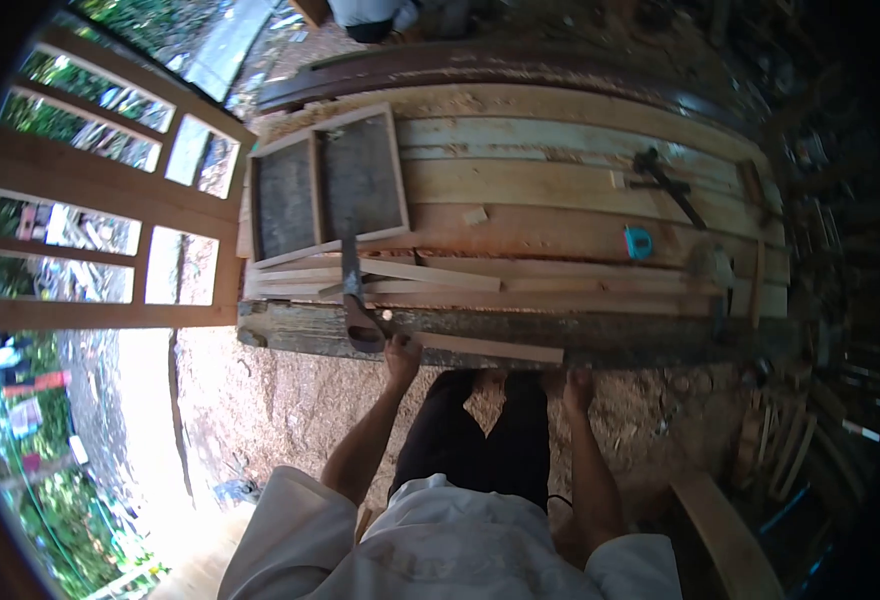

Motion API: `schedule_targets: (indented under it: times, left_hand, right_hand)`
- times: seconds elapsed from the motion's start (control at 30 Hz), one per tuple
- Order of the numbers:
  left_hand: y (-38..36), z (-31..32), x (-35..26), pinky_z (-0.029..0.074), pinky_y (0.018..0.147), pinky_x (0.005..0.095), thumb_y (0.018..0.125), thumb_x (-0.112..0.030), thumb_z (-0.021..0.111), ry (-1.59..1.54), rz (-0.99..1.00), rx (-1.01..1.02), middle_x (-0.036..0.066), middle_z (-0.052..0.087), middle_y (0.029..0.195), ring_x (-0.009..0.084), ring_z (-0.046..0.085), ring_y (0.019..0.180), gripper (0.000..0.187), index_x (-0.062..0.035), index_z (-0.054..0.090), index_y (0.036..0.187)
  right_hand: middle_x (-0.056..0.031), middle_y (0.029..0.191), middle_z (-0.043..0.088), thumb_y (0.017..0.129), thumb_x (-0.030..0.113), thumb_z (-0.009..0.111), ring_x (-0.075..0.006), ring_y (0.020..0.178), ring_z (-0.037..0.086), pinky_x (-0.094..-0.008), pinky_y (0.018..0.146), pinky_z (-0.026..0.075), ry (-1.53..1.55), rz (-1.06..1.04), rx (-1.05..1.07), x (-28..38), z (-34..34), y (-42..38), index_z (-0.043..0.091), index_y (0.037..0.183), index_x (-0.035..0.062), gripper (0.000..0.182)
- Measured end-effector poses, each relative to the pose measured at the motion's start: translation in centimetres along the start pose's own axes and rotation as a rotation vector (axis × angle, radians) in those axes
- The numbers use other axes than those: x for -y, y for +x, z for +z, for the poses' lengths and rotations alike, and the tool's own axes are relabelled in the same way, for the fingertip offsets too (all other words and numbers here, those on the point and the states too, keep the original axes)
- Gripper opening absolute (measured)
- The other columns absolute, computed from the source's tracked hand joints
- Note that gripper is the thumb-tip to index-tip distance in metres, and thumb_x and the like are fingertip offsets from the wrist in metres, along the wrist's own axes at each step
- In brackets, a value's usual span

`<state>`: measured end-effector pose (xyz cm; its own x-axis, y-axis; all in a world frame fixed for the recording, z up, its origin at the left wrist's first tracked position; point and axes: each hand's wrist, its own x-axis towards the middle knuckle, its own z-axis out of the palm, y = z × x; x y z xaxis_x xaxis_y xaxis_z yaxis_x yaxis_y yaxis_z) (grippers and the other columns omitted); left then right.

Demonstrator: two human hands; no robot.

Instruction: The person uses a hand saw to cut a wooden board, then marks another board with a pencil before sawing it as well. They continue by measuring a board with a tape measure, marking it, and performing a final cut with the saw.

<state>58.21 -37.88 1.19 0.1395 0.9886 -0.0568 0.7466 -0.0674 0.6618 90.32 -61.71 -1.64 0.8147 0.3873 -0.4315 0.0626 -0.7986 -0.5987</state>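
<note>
My left hand point(401, 358) is closed round the left end of a thin wooden strip point(490, 348) at the near edge of the workbench point(300, 330). Just beside that hand lies a handsaw point(364, 328), its brown handle towards me and its blade pointing away over the strips. My right hand point(578, 388) is at the bench's front edge, near the strip's right end; its fingers are too small and dark to make out. More loose wooden strips point(430, 275) lie behind the saw. Farther left, a two-panel wooden frame point(317, 190) rests on the boards.
On the bench are a teal tape measure point(638, 242), a dark clamp-like tool point(670, 185) and a small wood block point(475, 216). A slatted wooden frame point(190, 210) stands at left. Shavings point(290, 400) cover the ground. Another person point(370, 15) is beyond the bench.
</note>
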Motion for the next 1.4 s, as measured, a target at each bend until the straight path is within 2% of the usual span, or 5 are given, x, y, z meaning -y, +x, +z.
schedule_targets:
  times: [0.23, 0.43, 0.83, 1.1, 1.4]
  left_hand:
    - [-5.3, -3.0, -2.5, 0.050, 0.080, 0.0370, 0.080, -0.023, 0.068, -0.157, -0.267, 0.214, 0.016, 0.069, 0.091, 0.0274, 0.065, 0.085, 0.030, 0.0018, 0.065, 0.097]
    - [-6.4, -0.2, -3.4, 0.050, 0.055, 0.0300, 0.084, -0.018, 0.059, -0.426, -0.584, 0.535, 0.012, 0.067, 0.084, 0.0187, 0.065, 0.067, 0.027, 0.0016, 0.060, 0.104]
    - [-0.6, 11.7, -17.3, 0.050, 0.054, 0.0277, 0.091, -0.022, 0.056, -0.407, -0.248, 1.105, 0.010, 0.067, 0.086, 0.0157, 0.064, 0.063, 0.028, 0.0016, 0.060, 0.105]
    - [1.0, 21.4, -30.9, 0.052, 0.058, 0.0278, 0.092, -0.026, 0.057, -0.245, 0.116, 1.191, 0.010, 0.068, 0.085, 0.0155, 0.066, 0.069, 0.029, 0.0000, 0.061, 0.104]
    - [-7.8, 41.6, -53.8, 0.051, 0.074, 0.0383, 0.088, -0.029, 0.060, -0.091, 0.563, 1.112, 0.017, 0.068, 0.089, 0.0296, 0.067, 0.084, 0.028, -0.0071, 0.062, 0.105]
  right_hand:
    - [-0.0169, 0.100, 0.064, 0.085, 0.024, 0.058, -0.0310, 0.093, 0.062, -0.0425, 0.086, 0.047, -0.065, -0.035, 0.094, -1.1, -2.1, 0.8, 0.061, 0.105, 0.0024, 0.030]
    - [-0.0128, 0.086, 0.066, 0.085, 0.023, 0.057, -0.0264, 0.083, 0.065, -0.0407, 0.076, 0.051, -0.186, -0.094, 0.107, -0.1, -7.3, 3.3, 0.063, 0.101, 0.0033, 0.025]
    - [-0.0124, 0.099, 0.060, 0.094, 0.020, 0.055, -0.0190, 0.070, 0.063, -0.0341, 0.060, 0.054, 0.417, 0.607, -0.147, -0.9, -17.8, -1.7, 0.054, 0.117, 0.0039, 0.028]
    - [-0.0084, 0.089, 0.060, 0.093, 0.021, 0.058, -0.0157, 0.070, 0.061, -0.0316, 0.058, 0.052, 0.481, 0.463, -0.329, -5.2, -28.3, 4.0, 0.060, 0.111, 0.0039, 0.025]
    - [-0.0062, 0.075, 0.060, 0.089, 0.016, 0.062, -0.0138, 0.066, 0.058, -0.0300, 0.053, 0.046, 0.489, 0.087, -0.201, -14.2, -38.4, 28.9, 0.062, 0.099, 0.0022, 0.017]
